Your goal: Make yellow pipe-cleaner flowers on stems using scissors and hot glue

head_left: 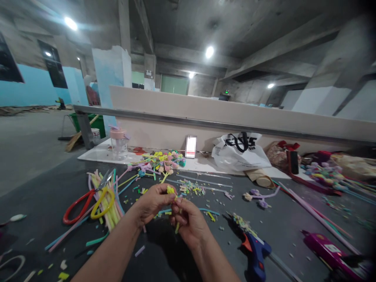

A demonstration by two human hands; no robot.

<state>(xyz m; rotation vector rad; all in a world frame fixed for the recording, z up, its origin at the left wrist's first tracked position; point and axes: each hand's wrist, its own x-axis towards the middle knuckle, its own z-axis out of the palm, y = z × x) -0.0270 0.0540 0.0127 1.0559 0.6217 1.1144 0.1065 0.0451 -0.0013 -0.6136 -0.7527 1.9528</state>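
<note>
Both hands are meeting above the tabletop (164, 258). The left hand (152, 201) is pinching the yellow flower (170, 190) at its top; the right hand (189, 221) is clamping its stem (177, 227) just below.

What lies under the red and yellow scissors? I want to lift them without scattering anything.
The scissors lie on a bundle of pastel pipe cleaners, whose ends stick out past the handles. The table shows through the handle loops. What is directly beneath the blades is hidden.

Bare concrete ceiling (188, 23) with round lamps (209, 51) spans a dim hall, blue-painted walls (32, 88) at left, a beige partition (235, 113) behind the dark desk (41, 203).
</note>
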